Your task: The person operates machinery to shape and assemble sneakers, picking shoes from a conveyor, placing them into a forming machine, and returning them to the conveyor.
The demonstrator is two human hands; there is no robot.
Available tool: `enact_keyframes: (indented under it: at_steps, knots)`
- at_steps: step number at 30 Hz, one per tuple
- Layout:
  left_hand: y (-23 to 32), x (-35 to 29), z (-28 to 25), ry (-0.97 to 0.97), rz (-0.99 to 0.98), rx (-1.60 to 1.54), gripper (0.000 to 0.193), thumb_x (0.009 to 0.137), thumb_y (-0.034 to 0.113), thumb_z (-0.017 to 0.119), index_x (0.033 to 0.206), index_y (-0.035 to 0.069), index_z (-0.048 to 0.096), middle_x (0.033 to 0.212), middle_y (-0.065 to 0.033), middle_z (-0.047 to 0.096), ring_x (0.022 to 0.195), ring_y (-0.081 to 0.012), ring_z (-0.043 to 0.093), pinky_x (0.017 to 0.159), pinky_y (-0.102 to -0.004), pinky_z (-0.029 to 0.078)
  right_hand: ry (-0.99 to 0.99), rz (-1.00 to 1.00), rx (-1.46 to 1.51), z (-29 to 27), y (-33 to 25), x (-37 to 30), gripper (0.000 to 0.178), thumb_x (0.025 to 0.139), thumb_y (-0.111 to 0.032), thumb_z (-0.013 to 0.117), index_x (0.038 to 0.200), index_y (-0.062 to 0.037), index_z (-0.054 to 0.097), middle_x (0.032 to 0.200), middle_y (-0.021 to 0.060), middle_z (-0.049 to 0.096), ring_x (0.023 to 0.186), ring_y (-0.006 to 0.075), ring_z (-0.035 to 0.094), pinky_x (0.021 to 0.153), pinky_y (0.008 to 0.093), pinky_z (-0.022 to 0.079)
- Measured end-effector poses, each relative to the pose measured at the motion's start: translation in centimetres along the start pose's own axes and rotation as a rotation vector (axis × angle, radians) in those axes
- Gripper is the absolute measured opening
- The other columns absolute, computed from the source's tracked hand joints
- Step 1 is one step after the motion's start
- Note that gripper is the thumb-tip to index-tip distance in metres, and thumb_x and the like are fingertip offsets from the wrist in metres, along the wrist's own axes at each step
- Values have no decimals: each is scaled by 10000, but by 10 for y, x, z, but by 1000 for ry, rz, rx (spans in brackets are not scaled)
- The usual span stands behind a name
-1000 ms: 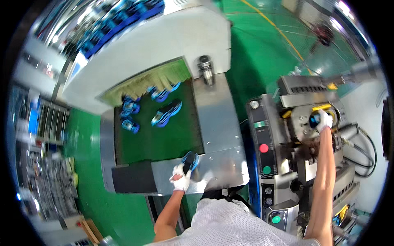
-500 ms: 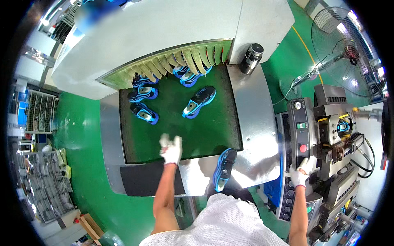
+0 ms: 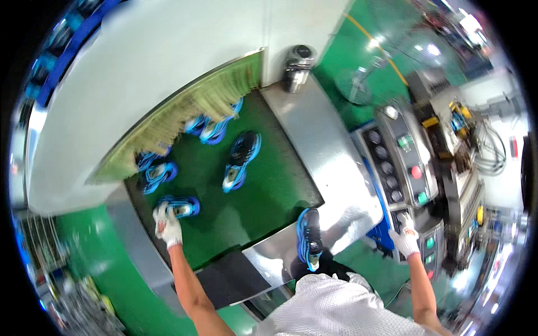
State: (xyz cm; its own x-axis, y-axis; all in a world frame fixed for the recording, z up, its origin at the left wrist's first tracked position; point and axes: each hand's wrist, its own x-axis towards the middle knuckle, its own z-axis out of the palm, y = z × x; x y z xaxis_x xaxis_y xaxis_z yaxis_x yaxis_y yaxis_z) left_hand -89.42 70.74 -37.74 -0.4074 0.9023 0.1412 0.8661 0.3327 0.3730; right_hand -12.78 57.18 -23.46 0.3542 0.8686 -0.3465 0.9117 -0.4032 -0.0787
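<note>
My left hand [image 3: 168,226], in a white glove, has its fingers closed on the near end of a blue-and-black sneaker [image 3: 186,207] at the left of the green belt. Motion blurs the exact grip. More sneakers lie beyond it: one [image 3: 159,176] close by, one [image 3: 242,159] farther right, and a few partly under the strip curtain [image 3: 179,115]. A single sneaker [image 3: 309,238] rests on the metal front ledge, close to my body. On the right, my gloved right hand [image 3: 406,238] is empty, fingers apart, beside the control panel [image 3: 412,168].
The belt [image 3: 263,196] runs out of a large white machine housing [image 3: 168,50]. A steel-and-black flask [image 3: 297,70] stands on the metal side ledge [image 3: 330,145]. A press machine [image 3: 448,145] with dials and buttons stands to the right, with a fan behind it.
The view has turned and shifted. My left hand has moved left from over the belt's front onto the nearest left sneaker. My right hand is lower along the press panel.
</note>
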Motion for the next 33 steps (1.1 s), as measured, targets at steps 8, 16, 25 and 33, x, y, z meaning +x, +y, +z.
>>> enact_keyframes:
  at_steps: [8, 16, 25, 33]
  knots:
    - [272, -117, -54, -296, 532, -252, 175, 820, 143, 787, 981, 92, 738, 1053, -116, 667, 950, -312, 671, 837, -431, 540, -284, -416, 604, -42, -140, -57, 853, 792, -348, 773, 1443, 78, 421, 1404, 293, 513, 1338, 388, 506, 1097, 434, 427]
    - [581, -253, -77, -529, 1434, -692, 279, 791, 84, 821, 1058, 92, 744, 1146, -136, 673, 1002, -325, 683, 853, -410, 561, 766, -319, 775, -34, -50, -72, 572, 824, -151, 648, 1342, 31, 487, 1249, 255, 595, 1112, 434, 610, 972, 458, 509]
    - [815, -421, -105, -1067, 1397, -1131, 551, 908, -51, 665, 1423, 24, 484, 1368, -137, 554, 1226, -244, 588, 1047, -360, 493, 641, 202, 2156, -69, 166, -215, 561, 821, -194, 819, 1237, 106, 592, 1085, 125, 698, 906, 164, 658, 816, 322, 553]
    - [1007, -614, 46, -1118, 1272, -632, 789, 930, 363, 700, 1515, -28, 343, 1495, -278, 459, 1325, -366, 541, 1113, -432, 431, 1031, 698, 1499, 14, 232, -302, 303, 807, -150, 762, 1057, 0, 681, 911, 140, 652, 825, 251, 633, 756, 396, 515]
